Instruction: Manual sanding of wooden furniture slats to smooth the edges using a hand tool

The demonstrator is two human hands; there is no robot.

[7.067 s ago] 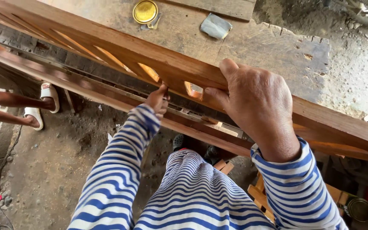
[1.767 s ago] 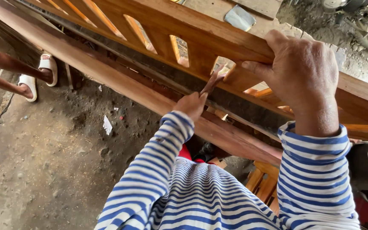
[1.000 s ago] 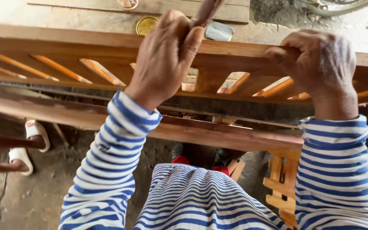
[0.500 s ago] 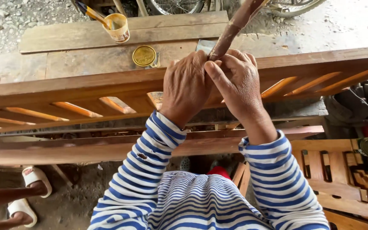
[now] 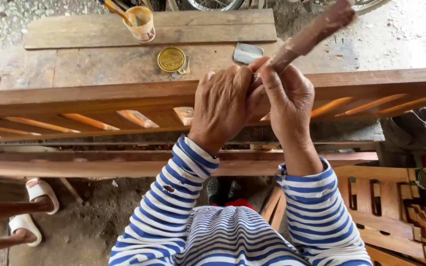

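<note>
Head view: left hand [image 5: 221, 106] and right hand [image 5: 286, 98] meet at centre, fingers of both closed on brush [image 5: 307, 38], bristles pointing to 2 o'clock above slatted wooden frame [image 5: 85, 101]. On table [image 5: 99, 64]: gold lid [image 5: 171, 59] at 11 o'clock, cup [image 5: 141, 22] beyond.

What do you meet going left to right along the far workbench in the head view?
Cup with a brush standing in it → round gold lid → grey folded scrap of sandpaper → brush tip held up by both hands.
</note>
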